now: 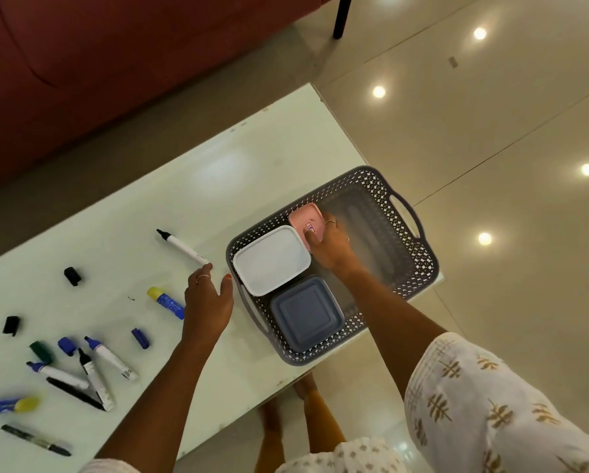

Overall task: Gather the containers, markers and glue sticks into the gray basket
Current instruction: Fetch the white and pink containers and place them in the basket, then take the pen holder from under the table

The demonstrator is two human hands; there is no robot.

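The gray basket [402,240] sits at the table's right end. Inside it lie a white container [271,259], a gray-blue container [305,314] and a small pink container [305,216]. My right hand [327,245] is inside the basket, fingers closed on the pink container. My left hand [207,302] hovers open over the table just left of the basket, its fingertips near the end of an uncapped black marker [182,247]. A blue glue stick with a yellow cap [166,302] lies beside that hand. Several more markers [91,373] and another glue stick [9,404] lie at the left.
Loose marker caps, black [72,276], blue [140,337] and green [42,351], are scattered on the white table [218,172]. A red sofa [115,63] stands beyond the table. The basket overhangs the table's right edge slightly, above a glossy tiled floor [491,131].
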